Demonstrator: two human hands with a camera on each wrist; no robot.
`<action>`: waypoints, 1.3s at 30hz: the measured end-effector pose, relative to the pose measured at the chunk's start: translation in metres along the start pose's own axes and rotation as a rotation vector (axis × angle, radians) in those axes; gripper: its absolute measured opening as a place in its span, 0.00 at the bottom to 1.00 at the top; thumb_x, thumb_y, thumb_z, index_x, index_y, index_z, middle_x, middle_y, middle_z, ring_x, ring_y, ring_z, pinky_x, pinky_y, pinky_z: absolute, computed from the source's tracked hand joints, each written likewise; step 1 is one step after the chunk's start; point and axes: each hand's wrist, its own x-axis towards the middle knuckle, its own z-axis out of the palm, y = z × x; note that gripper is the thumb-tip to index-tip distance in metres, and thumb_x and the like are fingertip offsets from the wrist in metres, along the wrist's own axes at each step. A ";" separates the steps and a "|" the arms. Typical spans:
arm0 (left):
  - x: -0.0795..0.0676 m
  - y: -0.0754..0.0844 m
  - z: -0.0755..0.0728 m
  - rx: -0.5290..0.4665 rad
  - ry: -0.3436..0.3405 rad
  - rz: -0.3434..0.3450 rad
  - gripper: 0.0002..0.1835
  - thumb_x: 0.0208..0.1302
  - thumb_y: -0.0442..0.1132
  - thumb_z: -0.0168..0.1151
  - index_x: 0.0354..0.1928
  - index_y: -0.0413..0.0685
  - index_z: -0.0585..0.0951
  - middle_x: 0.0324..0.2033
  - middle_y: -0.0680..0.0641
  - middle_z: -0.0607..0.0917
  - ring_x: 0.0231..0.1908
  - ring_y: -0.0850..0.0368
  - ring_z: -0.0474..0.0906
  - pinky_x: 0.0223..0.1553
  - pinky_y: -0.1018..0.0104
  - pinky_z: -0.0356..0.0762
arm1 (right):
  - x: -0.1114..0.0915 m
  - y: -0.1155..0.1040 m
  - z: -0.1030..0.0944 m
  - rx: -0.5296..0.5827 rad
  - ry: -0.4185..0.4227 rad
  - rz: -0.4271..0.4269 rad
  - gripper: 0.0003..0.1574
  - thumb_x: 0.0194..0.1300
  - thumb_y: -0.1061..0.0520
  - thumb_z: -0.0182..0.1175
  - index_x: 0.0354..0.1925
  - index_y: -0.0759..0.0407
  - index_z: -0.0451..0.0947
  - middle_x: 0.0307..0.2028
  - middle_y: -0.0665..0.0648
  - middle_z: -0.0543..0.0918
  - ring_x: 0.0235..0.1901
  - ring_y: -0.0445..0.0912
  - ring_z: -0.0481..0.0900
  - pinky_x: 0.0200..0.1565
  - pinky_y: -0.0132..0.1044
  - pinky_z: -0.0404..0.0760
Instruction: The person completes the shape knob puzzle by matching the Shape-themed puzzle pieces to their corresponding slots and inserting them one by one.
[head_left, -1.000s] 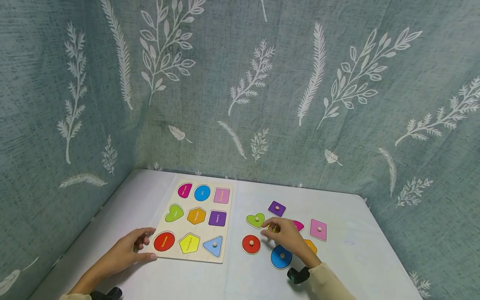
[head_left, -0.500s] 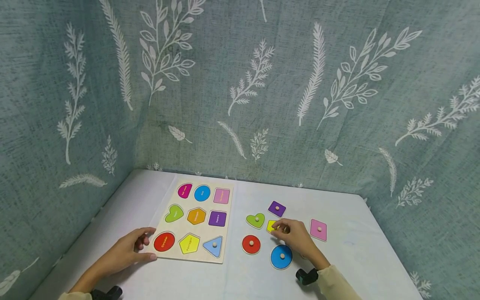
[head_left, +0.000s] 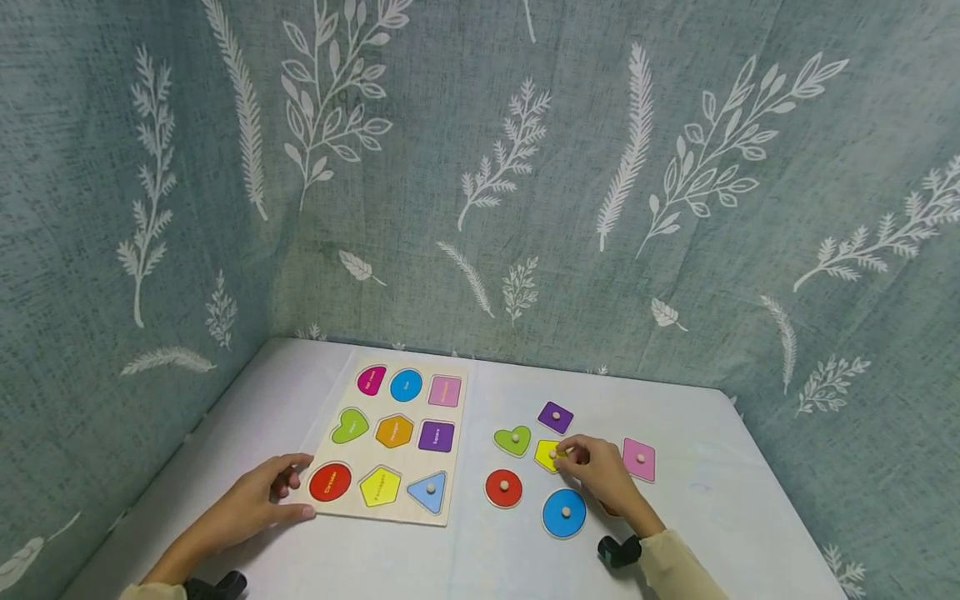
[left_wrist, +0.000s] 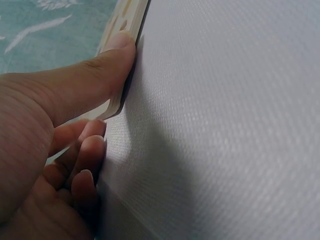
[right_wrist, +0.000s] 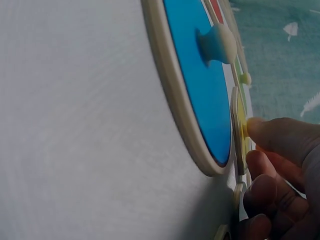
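- Pinching the knob (head_left: 552, 455) of the yellow pentagon piece (head_left: 543, 455) with my right hand (head_left: 600, 477)
- My left hand (head_left: 258, 497) relaxed, thumb (left_wrist: 95, 77) touching puzzle board (head_left: 408, 462)

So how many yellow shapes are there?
2. The yellow pentagon on the board is between its red circle and blue triangle; the loose yellow piece is pinched by its knob in the right hand. That hand could hide more.

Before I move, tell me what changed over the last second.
The right hand shifted rightward, uncovering most of the yellow pentagon piece, and now pinches its knob. The left hand stayed at the puzzle board; the board, red circle piece and green heart piece stayed put.
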 end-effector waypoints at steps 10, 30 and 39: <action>0.003 0.002 -0.001 0.014 0.013 0.001 0.54 0.40 0.52 0.87 0.68 0.33 0.72 0.36 0.48 0.73 0.39 0.52 0.70 0.39 0.66 0.76 | 0.008 0.001 0.003 -0.047 0.018 0.025 0.11 0.62 0.53 0.75 0.42 0.54 0.89 0.25 0.46 0.78 0.30 0.45 0.73 0.30 0.31 0.76; 0.000 0.001 0.004 -0.001 0.027 -0.013 0.53 0.41 0.48 0.87 0.68 0.33 0.72 0.36 0.48 0.73 0.39 0.52 0.70 0.39 0.67 0.75 | 0.006 -0.004 0.011 -0.057 0.038 0.020 0.07 0.62 0.54 0.74 0.38 0.55 0.88 0.27 0.46 0.81 0.30 0.43 0.75 0.35 0.33 0.78; -0.001 -0.002 0.003 -0.006 0.028 -0.017 0.54 0.39 0.51 0.87 0.68 0.34 0.72 0.36 0.48 0.73 0.39 0.52 0.70 0.39 0.66 0.75 | 0.006 -0.005 0.012 -0.071 0.036 -0.021 0.07 0.62 0.55 0.74 0.36 0.55 0.87 0.26 0.45 0.80 0.30 0.43 0.74 0.34 0.33 0.77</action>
